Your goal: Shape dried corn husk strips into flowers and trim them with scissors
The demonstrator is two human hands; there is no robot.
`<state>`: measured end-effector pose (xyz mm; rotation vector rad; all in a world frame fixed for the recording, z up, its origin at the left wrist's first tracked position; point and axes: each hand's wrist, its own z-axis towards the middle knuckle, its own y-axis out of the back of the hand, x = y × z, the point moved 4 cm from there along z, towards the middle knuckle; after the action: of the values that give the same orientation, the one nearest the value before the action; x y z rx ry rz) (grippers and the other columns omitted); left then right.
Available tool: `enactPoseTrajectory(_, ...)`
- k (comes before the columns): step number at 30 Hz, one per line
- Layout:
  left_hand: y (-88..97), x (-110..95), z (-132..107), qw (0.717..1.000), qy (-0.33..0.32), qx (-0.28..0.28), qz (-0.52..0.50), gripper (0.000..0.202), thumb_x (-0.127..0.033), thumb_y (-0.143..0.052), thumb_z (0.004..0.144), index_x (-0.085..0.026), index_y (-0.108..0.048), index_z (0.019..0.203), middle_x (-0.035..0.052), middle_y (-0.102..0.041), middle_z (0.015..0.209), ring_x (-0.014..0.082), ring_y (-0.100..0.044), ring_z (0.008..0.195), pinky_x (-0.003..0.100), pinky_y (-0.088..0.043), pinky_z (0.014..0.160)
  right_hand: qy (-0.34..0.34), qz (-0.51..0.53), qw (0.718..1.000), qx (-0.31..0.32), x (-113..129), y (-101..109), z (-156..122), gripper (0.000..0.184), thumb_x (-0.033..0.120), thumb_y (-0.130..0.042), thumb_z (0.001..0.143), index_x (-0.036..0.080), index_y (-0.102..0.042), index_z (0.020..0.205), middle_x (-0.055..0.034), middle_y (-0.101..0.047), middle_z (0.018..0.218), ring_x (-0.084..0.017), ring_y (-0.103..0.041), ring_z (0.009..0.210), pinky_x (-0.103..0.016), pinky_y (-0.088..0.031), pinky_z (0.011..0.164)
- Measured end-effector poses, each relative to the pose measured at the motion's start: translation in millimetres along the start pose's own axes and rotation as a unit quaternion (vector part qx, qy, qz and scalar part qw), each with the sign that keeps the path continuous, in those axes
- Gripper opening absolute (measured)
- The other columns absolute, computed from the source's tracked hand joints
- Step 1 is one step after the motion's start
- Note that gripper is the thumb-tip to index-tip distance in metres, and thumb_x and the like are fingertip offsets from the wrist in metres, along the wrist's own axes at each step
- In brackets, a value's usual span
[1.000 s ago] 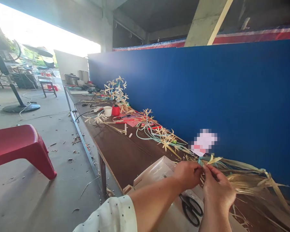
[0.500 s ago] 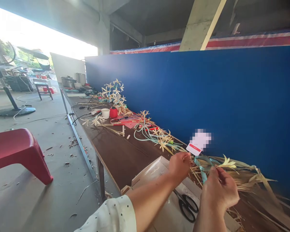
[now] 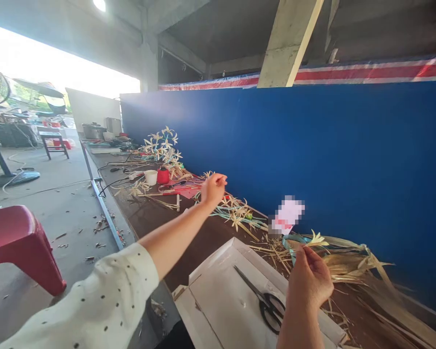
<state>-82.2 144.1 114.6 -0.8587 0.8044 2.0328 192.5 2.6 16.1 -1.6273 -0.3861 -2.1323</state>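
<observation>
My right hand (image 3: 310, 281) is closed on a small pale straw flower (image 3: 317, 239) wrapped with light blue ribbon (image 3: 291, 241), held above dry straw strips (image 3: 352, 264) on the dark bench. My left hand (image 3: 213, 187) is stretched out far over the bench, fingers curled, above a pile of straw flowers with pale green stems (image 3: 236, 213). I cannot make out anything in it. Black scissors (image 3: 267, 304) lie on a flattened white cardboard box (image 3: 221, 295) below my right hand.
A long dark bench (image 3: 167, 220) runs along a blue partition (image 3: 312, 155). Further along stand a red cup (image 3: 163, 175), a white cup (image 3: 150, 177), cables and a bunch of straw flowers (image 3: 162, 144). A red plastic stool (image 3: 14, 245) sits on the littered concrete floor.
My left hand let go of the flower and reached far forward along the bench. My right hand stayed holding the ribboned flower. The camera swung slightly right.
</observation>
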Motion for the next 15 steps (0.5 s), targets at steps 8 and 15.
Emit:
enactPoseTrajectory(8,-8.7,74,28,0.935,-0.076,0.239,0.25,0.014,-0.031,-0.061,0.073,-0.025,-0.071,0.079,0.0007,-0.066,0.099,0.0182,-0.053,0.098,0.026,-0.036,0.086,0.001,0.029,0.999,0.026,-8,1,2,0.046,0.047,-0.066,0.066,0.012,-0.066,0.096,-0.0085,-0.069,0.087,-0.023,-0.063,0.078,-0.029,-0.049,0.067)
enactPoseTrajectory(15,-47.6,92,34,0.861,-0.17,0.379,0.294,0.018,-0.034,-0.07,0.061,-0.024,-0.071,0.075,0.0027,-0.057,0.121,0.0267,-0.035,0.12,0.039,-0.015,0.104,-0.004,0.019,0.999,0.043,-3,1,2,0.046,0.047,-0.066,0.066,0.014,-0.065,0.097,-0.0066,-0.069,0.088,-0.022,-0.063,0.076,-0.027,-0.048,0.062)
